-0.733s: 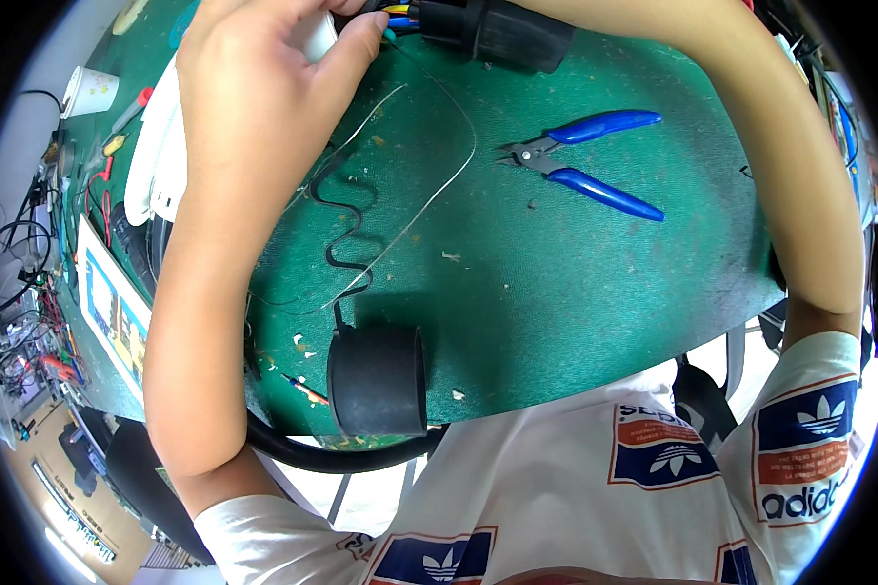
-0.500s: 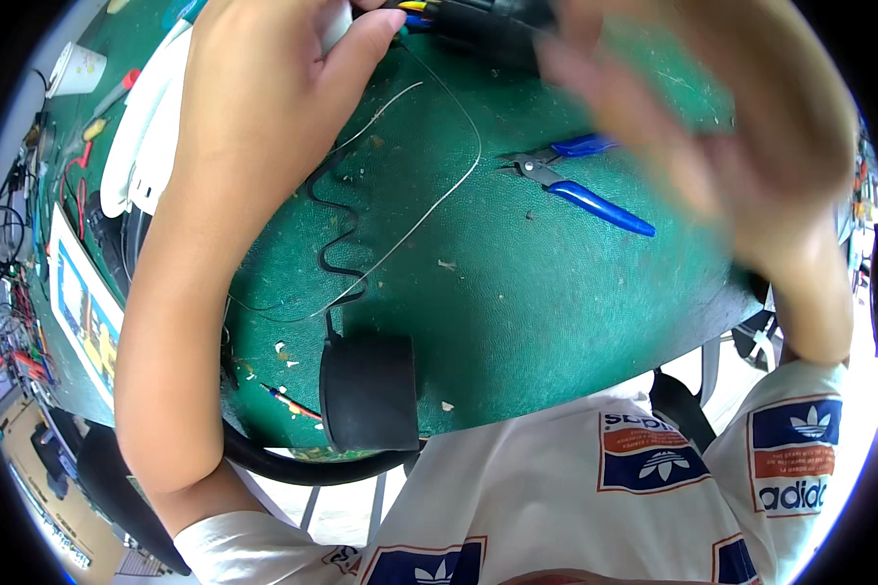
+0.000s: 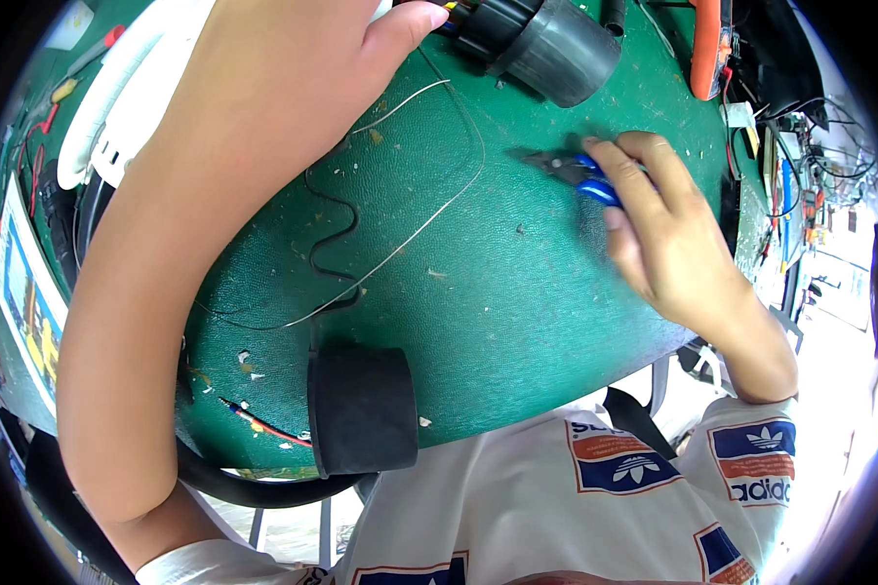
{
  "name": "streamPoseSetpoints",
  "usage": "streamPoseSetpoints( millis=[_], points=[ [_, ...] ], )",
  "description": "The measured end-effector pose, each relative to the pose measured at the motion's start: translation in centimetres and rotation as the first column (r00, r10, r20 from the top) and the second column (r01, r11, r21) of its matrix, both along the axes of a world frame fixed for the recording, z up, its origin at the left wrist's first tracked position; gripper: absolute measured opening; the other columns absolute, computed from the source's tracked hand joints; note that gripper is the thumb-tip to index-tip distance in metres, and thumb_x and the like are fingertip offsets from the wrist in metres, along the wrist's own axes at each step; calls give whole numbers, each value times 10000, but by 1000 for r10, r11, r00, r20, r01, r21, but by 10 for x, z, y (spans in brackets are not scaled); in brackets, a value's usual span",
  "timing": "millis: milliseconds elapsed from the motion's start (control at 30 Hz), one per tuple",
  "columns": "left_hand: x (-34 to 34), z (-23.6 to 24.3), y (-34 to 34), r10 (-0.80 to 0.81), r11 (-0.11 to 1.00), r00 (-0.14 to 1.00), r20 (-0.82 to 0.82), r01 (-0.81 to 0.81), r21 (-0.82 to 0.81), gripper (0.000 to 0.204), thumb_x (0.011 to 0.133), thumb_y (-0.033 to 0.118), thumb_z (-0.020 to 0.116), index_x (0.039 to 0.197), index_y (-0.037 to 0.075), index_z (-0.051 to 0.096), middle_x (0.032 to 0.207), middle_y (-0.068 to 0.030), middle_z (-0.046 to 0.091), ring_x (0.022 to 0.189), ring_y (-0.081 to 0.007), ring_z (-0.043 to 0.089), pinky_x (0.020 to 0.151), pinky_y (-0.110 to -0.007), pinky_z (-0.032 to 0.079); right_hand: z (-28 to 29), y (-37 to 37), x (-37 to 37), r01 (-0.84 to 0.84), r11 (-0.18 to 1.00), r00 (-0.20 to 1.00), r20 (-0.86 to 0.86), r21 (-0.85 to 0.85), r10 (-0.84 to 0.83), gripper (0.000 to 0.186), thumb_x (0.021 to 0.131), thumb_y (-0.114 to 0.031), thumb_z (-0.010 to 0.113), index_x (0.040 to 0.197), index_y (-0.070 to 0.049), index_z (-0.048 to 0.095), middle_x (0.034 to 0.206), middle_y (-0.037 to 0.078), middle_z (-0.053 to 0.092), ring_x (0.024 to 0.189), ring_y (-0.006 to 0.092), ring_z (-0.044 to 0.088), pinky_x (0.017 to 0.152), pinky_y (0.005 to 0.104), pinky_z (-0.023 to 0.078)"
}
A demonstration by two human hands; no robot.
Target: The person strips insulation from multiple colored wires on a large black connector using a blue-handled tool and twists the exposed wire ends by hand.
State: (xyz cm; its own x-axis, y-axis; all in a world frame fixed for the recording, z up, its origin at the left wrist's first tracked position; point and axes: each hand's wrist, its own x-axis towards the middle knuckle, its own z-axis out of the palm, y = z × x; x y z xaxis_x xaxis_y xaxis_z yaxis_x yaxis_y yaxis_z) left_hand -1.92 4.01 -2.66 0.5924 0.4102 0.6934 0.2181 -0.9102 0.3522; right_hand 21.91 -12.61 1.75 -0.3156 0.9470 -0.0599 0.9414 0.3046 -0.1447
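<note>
My left hand [image 3: 337, 49] reaches to the upper edge of the picture. Its thumb presses by thin coloured wires [image 3: 453, 8] at the end of a black cylindrical housing [image 3: 556, 49], and its other fingers are mostly out of sight. To the right, my right hand [image 3: 668, 229] closes over the blue handles of a pair of wire cutters [image 3: 593, 180] lying low over the mat, with the dark jaws pointing left. Between my arms a thin pale wire [image 3: 400, 249] curves across the mat beside a wavy black cord [image 3: 334, 234].
A wide black cylinder [image 3: 366, 409] stands at the near edge of the green mat [image 3: 498, 312]. Beside it lies a thin red-and-blue wire piece [image 3: 263, 424] among scraps. White curved parts [image 3: 127, 88] sit left of my arm; an orange tool [image 3: 709, 49] lies far right.
My right hand has come down from a blurred position at the upper right onto the cutters and taken hold of their handles. My left hand stays by the wires; the view has shifted slightly.
</note>
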Motion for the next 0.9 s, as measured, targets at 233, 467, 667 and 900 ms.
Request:
streamPoseSetpoints(
  millis=[233,467,667,900],
  points=[
    [-4,-7,5,-25,996,999,22,23,84,176,810,22,755,909,30,610,1148,-213,596,1149,-403,583,958,-452,463,39,39,-8,-309,882,939,263,356,223,437,1023,-298,611,1342,-1,635,1233,188,601,1041,310,650,900,359,519],
    [-4,-3,6,29,987,999,-29,-24,159,171,816,38,760,924,21,629,1118,-198,603,1119,-402,586,947,-465,466,41,61,-27,-498,725,811,552,475,195,473,790,-300,823,1171,-40,718,1122,177,631,930,333,620,860,462,503],
    [-5,0,5,97,993,984,-151,-84,88,154,822,47,755,914,4,640,1051,-199,616,1095,-406,589,930,-458,469,35,83,-10,-613,511,789,497,602,362,486,773,-312,829,1177,-61,725,1119,181,635,941,344,623,874,486,501],
    [-2,5,4,77,997,986,-149,-72,41,134,831,58,745,896,-1,645,952,-180,606,996,-385,592,868,-448,472,39,79,-3,-695,495,704,632,521,324,485,739,-274,846,1152,-46,730,1124,192,635,960,363,628,851,478,505]
  ],
)
